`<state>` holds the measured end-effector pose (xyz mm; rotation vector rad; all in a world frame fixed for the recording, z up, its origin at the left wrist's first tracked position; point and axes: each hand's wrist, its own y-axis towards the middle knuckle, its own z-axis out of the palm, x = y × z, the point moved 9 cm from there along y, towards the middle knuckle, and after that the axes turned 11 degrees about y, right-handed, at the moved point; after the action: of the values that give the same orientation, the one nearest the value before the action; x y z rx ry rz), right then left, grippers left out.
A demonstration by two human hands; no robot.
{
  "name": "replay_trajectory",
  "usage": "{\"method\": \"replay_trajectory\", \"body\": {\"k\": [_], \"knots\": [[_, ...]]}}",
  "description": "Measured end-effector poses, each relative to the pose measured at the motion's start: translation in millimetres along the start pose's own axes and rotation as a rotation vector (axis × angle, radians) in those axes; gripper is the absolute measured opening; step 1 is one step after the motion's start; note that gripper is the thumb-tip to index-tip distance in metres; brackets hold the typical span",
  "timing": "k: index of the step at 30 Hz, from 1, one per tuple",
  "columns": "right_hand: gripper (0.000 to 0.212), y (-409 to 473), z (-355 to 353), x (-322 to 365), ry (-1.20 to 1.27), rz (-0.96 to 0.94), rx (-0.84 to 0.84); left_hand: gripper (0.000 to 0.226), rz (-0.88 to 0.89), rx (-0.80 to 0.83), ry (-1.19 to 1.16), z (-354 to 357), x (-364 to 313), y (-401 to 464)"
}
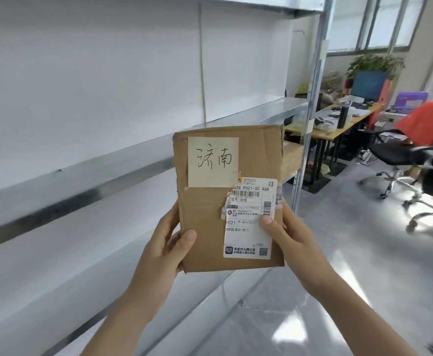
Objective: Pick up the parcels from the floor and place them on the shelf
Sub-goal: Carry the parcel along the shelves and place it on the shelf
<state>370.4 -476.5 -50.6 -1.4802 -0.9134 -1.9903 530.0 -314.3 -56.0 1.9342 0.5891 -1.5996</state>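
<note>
I hold a flat brown cardboard parcel (pixel 205 209) upright in front of me, its face toward the camera. A yellow handwritten note sits on its upper part and a white shipping label on its lower right. My left hand (pixel 166 242) grips the lower left edge, thumb on the front. My right hand (pixel 287 237) grips the lower right edge, thumb on the label. The metal shelf (pixel 87 173) runs along the left, its middle board level with the parcel's top, just behind it. The boards I can see carry nothing.
A shelf upright post (pixel 310 111) stands just right of the parcel. Beyond it are a desk (pixel 338 127) with a monitor and clutter, another cardboard box (pixel 291 160) on a lower shelf board, and office chairs (pixel 415 150) on the grey floor at right.
</note>
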Motion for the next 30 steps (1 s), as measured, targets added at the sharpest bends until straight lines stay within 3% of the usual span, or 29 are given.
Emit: {"method": "replay_trajectory", "body": {"k": [7,15,23,30], "knots": [[0.06,31,-180,11,-0.015,0.017,-0.15,0.065,-0.009,0.109,-0.027,174,2,81],[0.045,42,-325,36,0.0,0.005,-0.259,0.06,-0.019,0.228,-0.004,318,-13,138],[0.043,67,-424,31,0.014,0.011,-0.391,0.061,-0.018,0.323,0.014,409,-12,195],[0.055,134,-494,38,-0.013,-0.048,-0.437,0.054,0.008,0.4,-0.011,477,-10,284]]}}
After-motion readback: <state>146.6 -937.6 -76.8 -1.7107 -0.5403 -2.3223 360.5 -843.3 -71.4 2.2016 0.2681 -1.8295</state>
